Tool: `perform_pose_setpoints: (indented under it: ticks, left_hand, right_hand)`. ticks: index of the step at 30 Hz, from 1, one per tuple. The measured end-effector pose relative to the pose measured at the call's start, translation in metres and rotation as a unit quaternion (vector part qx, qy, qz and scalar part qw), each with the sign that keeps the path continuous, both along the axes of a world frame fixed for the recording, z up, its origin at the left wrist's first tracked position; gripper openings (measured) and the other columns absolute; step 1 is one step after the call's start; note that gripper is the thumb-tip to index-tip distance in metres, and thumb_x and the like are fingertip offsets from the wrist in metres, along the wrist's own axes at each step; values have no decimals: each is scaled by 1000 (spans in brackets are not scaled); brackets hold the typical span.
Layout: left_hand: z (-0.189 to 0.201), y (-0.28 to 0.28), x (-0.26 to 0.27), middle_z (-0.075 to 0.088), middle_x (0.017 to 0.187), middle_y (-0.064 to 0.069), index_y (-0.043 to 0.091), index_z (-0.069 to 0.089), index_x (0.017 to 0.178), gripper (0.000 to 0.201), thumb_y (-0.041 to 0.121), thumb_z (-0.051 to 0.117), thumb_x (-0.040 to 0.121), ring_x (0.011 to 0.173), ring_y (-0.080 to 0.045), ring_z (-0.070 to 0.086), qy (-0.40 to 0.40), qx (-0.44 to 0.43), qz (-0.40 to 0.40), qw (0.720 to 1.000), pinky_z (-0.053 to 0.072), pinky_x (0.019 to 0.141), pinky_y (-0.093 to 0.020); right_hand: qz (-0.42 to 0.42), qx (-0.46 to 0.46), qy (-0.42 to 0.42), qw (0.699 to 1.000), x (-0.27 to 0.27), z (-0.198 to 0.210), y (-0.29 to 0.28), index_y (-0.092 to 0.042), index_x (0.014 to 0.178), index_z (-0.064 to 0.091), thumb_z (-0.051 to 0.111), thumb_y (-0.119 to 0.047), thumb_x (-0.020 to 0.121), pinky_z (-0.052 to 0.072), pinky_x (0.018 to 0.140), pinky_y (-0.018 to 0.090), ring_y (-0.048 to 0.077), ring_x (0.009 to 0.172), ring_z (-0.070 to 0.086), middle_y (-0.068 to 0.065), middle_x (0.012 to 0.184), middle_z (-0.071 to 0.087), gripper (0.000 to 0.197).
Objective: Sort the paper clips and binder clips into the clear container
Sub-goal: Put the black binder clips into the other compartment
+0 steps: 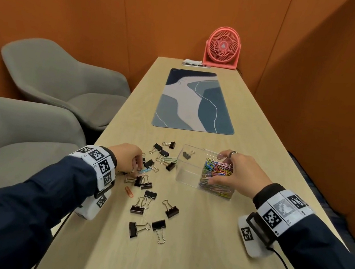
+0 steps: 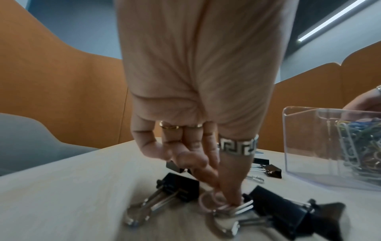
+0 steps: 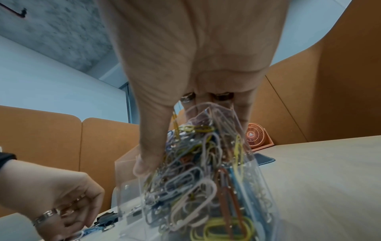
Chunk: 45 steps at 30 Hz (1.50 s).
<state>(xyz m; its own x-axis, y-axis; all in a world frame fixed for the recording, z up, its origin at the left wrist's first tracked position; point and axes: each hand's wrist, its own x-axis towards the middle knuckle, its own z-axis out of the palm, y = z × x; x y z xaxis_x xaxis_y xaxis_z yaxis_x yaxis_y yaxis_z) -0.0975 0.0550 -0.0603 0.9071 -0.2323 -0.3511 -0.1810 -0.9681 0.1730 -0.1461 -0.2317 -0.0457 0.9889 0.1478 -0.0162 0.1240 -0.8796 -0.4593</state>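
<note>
Head view shows your left hand [image 1: 127, 158] down among the scattered binder clips [image 1: 138, 206], fingertips pinched on loose paper clips [image 1: 144, 171] lying on the tabletop [image 1: 189, 251]. The left wrist view confirms it: thumb and forefinger are closed on a pale wire loop, with black binder clips touching on either side. Your right hand [image 1: 238, 174] grips the far end of the clear container [image 1: 189, 173], fingers curled over its rim and thumb on the near wall, steadying it. The compartment under that hand is packed with coloured paper clips; the compartment nearer your left hand holds a single binder clip [image 1: 186, 155].

You seem to be mid-pick on the last stray paper clips. Next, lift them free without dragging a binder clip's handle along, then carry them across to the full compartment. Most binder clips are not yet sorted.
</note>
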Motion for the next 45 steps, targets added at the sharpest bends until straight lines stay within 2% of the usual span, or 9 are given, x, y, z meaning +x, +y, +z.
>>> perform_pose_setpoints:
  ticks: [6, 11, 19, 23, 28, 31, 35, 38, 45]
  left_hand:
    - [6, 3, -3, 58, 94, 2, 13, 61, 110, 28, 4, 53, 85, 89, -14, 53, 20, 15, -7, 1000, 42, 71, -20]
    - [9, 1, 1, 60, 90, 4, 13, 65, 98, 16, 24, 64, 88, 84, -11, 53, 1, -27, -14, 1000, 39, 64, -14]
    - [-9, -20, 6, 67, 97, -3, 10, 69, 95, 15, 19, 70, 83, 83, -11, 55, -32, -41, -15, 999, 38, 62, -8]
    - [-10, -17, 6, 62, 94, 1, 18, 61, 85, 8, 17, 69, 83, 84, -12, 54, -30, -37, -16, 999, 39, 62, -10]
    - [-11, -22, 4, 59, 111, -4, 14, 60, 108, 20, 19, 62, 89, 103, -18, 55, -27, -11, -28, 999, 39, 78, -19]
    - [-10, -21, 2, 60, 113, -4, 11, 59, 114, 22, 15, 57, 92, 104, -17, 56, -24, -23, -26, 999, 39, 80, -19]
    - [5, -6, -1, 64, 93, 0, 14, 63, 95, 7, 12, 59, 90, 86, -15, 59, -51, -115, 1, 992, 47, 75, -21]
    - [16, 11, -11, 69, 79, -2, 16, 63, 85, 8, 11, 60, 90, 74, -15, 62, -12, -158, 3, 987, 51, 67, -16]
    - [8, 24, -32, 69, 98, -7, 33, 68, 77, 18, 16, 72, 81, 87, -25, 65, 58, -81, -95, 991, 49, 70, -20]
  right_hand:
    - [-2, 4, -2, 1000, -1, 0, 1, -17, 123, 52, 78, -42, 67, 50, 83, 26, 13, 91, 59, 0, 109, 63, 67]
    - [-3, 6, -4, 1000, -1, -1, 0, -17, 123, 52, 78, -42, 68, 51, 85, 27, 13, 92, 59, -1, 109, 64, 66]
    - [-4, 10, -2, 1000, -1, -2, 0, -19, 125, 50, 78, -43, 68, 52, 84, 27, 13, 91, 60, 0, 108, 64, 68]
    - [-2, 10, -4, 1000, -2, -2, 0, -18, 125, 51, 77, -43, 69, 51, 85, 27, 14, 92, 60, 0, 110, 64, 67]
    - [0, 14, -7, 1000, -3, -2, 0, -18, 127, 49, 78, -43, 69, 49, 83, 25, 12, 90, 58, 1, 110, 64, 69]
    - [3, 16, -10, 1000, -3, -2, -1, -16, 126, 50, 78, -42, 69, 47, 82, 23, 11, 90, 56, -1, 111, 62, 69]
    - [1, 16, -10, 1000, -3, -2, -1, -16, 126, 51, 78, -42, 68, 49, 84, 25, 12, 92, 58, -1, 111, 62, 69]
    - [0, 19, -8, 1000, -3, -2, -1, -17, 126, 50, 78, -42, 68, 50, 85, 26, 13, 92, 59, 0, 110, 63, 69]
    - [-2, 23, -4, 1000, -4, -1, 0, -17, 126, 50, 78, -41, 69, 47, 81, 22, 12, 90, 56, 0, 110, 63, 68]
